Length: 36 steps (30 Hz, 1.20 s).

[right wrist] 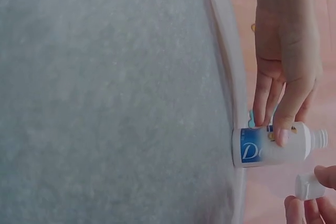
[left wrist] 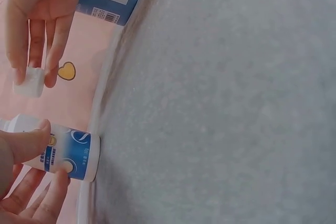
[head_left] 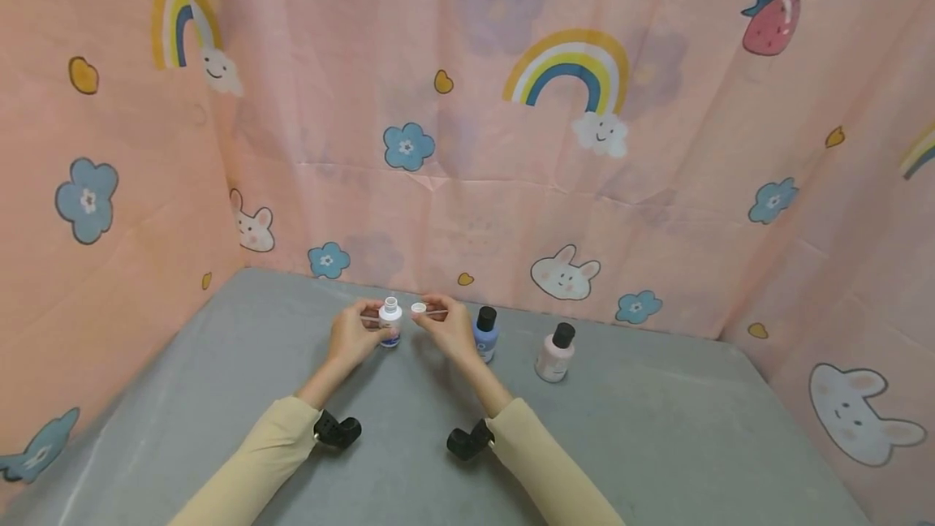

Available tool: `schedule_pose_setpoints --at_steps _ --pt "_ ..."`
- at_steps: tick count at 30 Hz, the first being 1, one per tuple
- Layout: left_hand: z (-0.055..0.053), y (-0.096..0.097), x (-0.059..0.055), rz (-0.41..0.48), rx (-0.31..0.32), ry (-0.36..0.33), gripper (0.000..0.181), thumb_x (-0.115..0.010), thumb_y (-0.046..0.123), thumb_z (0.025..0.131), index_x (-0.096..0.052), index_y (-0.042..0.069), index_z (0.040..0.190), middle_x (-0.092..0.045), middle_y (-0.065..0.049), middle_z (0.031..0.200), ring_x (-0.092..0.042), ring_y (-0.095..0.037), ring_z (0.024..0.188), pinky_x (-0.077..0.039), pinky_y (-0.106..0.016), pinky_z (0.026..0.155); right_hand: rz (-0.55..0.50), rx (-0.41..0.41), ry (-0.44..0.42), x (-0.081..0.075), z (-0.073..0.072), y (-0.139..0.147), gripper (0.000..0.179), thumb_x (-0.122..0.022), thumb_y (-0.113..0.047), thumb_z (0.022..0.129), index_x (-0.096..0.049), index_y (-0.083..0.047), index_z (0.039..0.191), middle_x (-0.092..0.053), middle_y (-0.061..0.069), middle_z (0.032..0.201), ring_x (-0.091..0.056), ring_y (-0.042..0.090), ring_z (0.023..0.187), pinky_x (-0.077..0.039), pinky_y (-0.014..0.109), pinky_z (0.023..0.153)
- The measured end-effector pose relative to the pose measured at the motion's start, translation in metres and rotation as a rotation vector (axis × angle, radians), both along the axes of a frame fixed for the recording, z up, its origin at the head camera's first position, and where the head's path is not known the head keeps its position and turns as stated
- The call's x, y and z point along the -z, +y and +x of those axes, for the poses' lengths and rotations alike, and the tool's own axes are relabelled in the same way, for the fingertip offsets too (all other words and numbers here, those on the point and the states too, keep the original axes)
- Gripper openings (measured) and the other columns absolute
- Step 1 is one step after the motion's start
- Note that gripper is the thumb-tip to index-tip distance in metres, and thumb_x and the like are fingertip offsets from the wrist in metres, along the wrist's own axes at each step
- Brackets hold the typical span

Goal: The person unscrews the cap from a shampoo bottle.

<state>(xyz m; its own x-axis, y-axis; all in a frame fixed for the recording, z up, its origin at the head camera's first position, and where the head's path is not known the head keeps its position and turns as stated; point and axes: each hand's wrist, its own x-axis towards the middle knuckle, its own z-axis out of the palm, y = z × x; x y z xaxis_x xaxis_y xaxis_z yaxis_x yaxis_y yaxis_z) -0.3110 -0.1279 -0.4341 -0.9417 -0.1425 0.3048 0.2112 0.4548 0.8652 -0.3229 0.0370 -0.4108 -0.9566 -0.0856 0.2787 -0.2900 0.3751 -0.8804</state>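
My left hand (head_left: 354, 337) grips a small white bottle (head_left: 390, 323) with a blue-printed label, thumb on one side and fingers on the other. The bottle stands upright at the back of the table, its threaded neck uncovered, as the right wrist view shows. Just to its right, my right hand (head_left: 449, 329) pinches a white cap (head_left: 419, 308) between thumb and fingertips. In the left wrist view the cap (left wrist: 29, 82) is apart from the bottle (left wrist: 63, 150). Behind the right hand and wrist, a blue bottle (head_left: 485, 338) with a black cap is partly hidden.
A pale pink bottle (head_left: 555, 360) with a black cap stands to the right of the blue one. The grey-covered table (head_left: 657, 428) ends at a pink patterned curtain (head_left: 475, 217) behind and at both sides. Each wrist wears a black camera (head_left: 338, 431).
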Motion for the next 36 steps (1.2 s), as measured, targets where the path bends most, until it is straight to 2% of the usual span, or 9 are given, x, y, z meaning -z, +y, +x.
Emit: schedule_pose_setpoints --at_steps 6,14,23,36 --pt "0.0005 -0.0009 -0.0004 -0.009 -0.009 -0.008 0.044 -0.080 0.002 0.074 -0.063 -0.005 0.113 -0.068 -0.024 0.101 -0.069 -0.036 0.088 -0.058 -0.040 0.074 0.047 -0.017 -0.016 -0.0005 0.0003 -0.0007 0.031 -0.073 -0.012 0.083 -0.069 0.000 0.112 -0.071 0.018 0.104 -0.069 0.030 0.091 -0.057 0.033 0.076" --pt "0.0028 -0.0022 -0.0034 -0.041 0.013 -0.013 0.044 -0.079 0.004 0.076 -0.062 -0.004 0.116 -0.067 -0.023 0.104 -0.068 -0.035 0.090 -0.057 -0.040 0.076 0.114 -0.038 -0.035 -0.0042 0.0015 -0.0016 0.027 -0.073 -0.012 0.081 -0.071 -0.003 0.107 -0.071 0.016 0.104 -0.069 0.030 0.093 -0.057 0.033 0.075" --pt "0.0056 -0.0064 -0.0008 -0.047 0.025 -0.012 0.045 -0.078 0.004 0.076 -0.062 -0.004 0.117 -0.067 -0.024 0.104 -0.068 -0.036 0.090 -0.057 -0.041 0.076 0.176 -0.073 -0.054 -0.0014 0.0004 0.0002 0.027 -0.074 -0.012 0.080 -0.071 -0.003 0.106 -0.071 0.015 0.104 -0.069 0.027 0.089 -0.053 0.023 0.066" --pt "0.0065 -0.0090 0.0008 -0.005 0.070 -0.016 0.045 -0.075 0.000 0.078 -0.060 -0.005 0.120 -0.066 -0.025 0.109 -0.068 -0.037 0.094 -0.058 -0.041 0.078 0.248 -0.121 -0.066 0.0043 -0.0017 -0.0003 0.025 -0.074 -0.012 0.082 -0.072 -0.004 0.105 -0.073 0.013 0.103 -0.069 0.026 0.090 -0.056 0.029 0.070"
